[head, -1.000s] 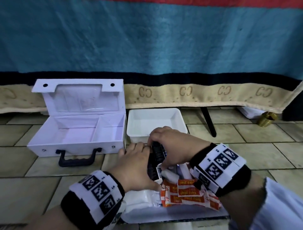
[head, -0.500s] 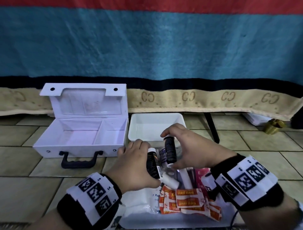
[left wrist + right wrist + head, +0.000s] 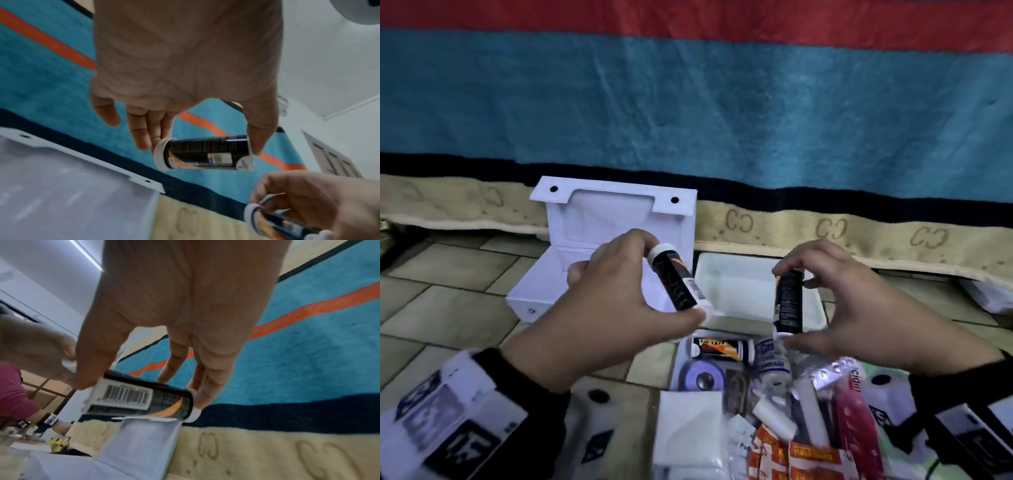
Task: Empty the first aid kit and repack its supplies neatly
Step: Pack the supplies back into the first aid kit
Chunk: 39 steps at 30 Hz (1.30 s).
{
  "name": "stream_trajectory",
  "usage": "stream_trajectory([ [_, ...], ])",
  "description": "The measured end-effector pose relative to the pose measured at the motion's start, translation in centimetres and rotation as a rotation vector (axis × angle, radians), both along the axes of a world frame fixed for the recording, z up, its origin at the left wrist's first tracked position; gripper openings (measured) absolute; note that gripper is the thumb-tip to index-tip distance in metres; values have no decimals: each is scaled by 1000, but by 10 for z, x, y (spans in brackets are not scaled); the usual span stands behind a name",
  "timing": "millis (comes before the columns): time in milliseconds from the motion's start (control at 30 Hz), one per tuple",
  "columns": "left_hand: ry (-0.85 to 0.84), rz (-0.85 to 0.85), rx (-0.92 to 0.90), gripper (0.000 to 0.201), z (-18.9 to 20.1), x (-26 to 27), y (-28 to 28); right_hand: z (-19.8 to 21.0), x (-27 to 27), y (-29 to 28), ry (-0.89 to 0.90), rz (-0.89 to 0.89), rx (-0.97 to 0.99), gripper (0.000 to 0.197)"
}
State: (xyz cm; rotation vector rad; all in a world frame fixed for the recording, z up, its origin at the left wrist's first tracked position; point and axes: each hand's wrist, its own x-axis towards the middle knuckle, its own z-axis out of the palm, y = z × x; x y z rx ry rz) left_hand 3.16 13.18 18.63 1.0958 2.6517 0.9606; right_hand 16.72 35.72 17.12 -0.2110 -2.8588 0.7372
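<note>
The white first aid case [image 3: 536, 291] stands open on the tiled floor, lid upright. My left hand [image 3: 616, 301] pinches a black tube with white caps [image 3: 678, 282] end to end between thumb and fingers, above the case's right side; the same tube [image 3: 203, 153] shows in the left wrist view. My right hand [image 3: 835, 305] pinches a second black tube [image 3: 787, 301] by its ends, over the white tray [image 3: 729, 274]; that tube [image 3: 141, 400] shows its barcode in the right wrist view. A third tube [image 3: 722, 347] lies in the supply pile.
A near tray holds the loose supplies: a bandage roll [image 3: 772, 359], a purple tape reel [image 3: 700, 377], orange plaster strips [image 3: 801, 455], a pink packet [image 3: 856, 421] and white pads [image 3: 688, 421]. A blue, red and beige blanket [image 3: 722, 120] hangs behind.
Both hands have risen from the supply pile, each with a black tube. The left hand has moved towards the open case, the right one over the white tray.
</note>
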Motion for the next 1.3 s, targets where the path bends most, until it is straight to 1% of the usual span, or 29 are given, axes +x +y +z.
stream_trajectory([
  [100, 13, 124, 9, 76, -1, -43, -25, 4, -29, -22, 49, -42, -64, 65],
  [167, 15, 201, -7, 84, -7, -79, -43, 4, -54, -42, 94, -94, -120, 62],
  [233, -2, 261, -78, 93, -19, -115, -58, 0, -85, -66, 145, -140, -185, 58],
  [300, 7, 273, -210, 91, -35, -145, -64, -9, -118, -92, 168, -195, -257, 53],
  [367, 74, 229, -309, 78, -54, -169, -66, -20, -151, -119, 166, -278, -378, 48],
  [433, 148, 161, -426, 58, -69, -182, -66, -31, -182, -140, 157, -381, -500, 43],
  [467, 168, 115, -496, 53, -75, -185, -67, -36, -195, -149, 159, -434, -595, 41],
  [533, 204, 19, -595, 50, -85, -191, -66, -49, -218, -162, 176, -514, -846, 34],
  [633, 235, -57, -641, 57, -91, -200, -69, -63, -242, -175, 205, -557, -1151, 24],
  [667, 258, -81, -657, 57, -93, -202, -72, -67, -248, -177, 213, -548, -1235, 21],
  [733, 323, -131, -693, 56, -96, -207, -77, -72, -255, -178, 188, -486, -1354, 26],
  [800, 367, -157, -715, 54, -98, -214, -83, -76, -261, -177, 137, -475, -1399, 30],
  [867, 356, -194, -705, 50, -100, -219, -86, -81, -265, -176, 92, -523, -1419, 28],
  [900, 343, -221, -683, 55, -102, -221, -89, -84, -266, -176, 76, -539, -1408, 28],
  [967, 296, -274, -632, 78, -103, -225, -95, -87, -269, -178, 46, -533, -1343, 29],
  [1000, 255, -287, -613, 84, -103, -227, -98, -87, -270, -179, 32, -519, -1311, 27],
  [1033, 215, -295, -602, 82, -103, -228, -101, -87, -272, -179, 21, -502, -1292, 24],
  [1100, 167, -295, -594, 63, -100, -228, -102, -87, -273, -180, 4, -457, -1316, 19],
  [1133, 169, -296, -582, 56, -100, -228, -102, -88, -273, -179, 2, -440, -1342, 18],
  [1200, 166, -292, -573, 52, -102, -228, -99, -88, -272, -178, 0, -427, -1404, 19],
  [1300, 137, -276, -570, 51, -102, -229, -96, -87, -272, -176, -20, -421, -1466, 20],
])
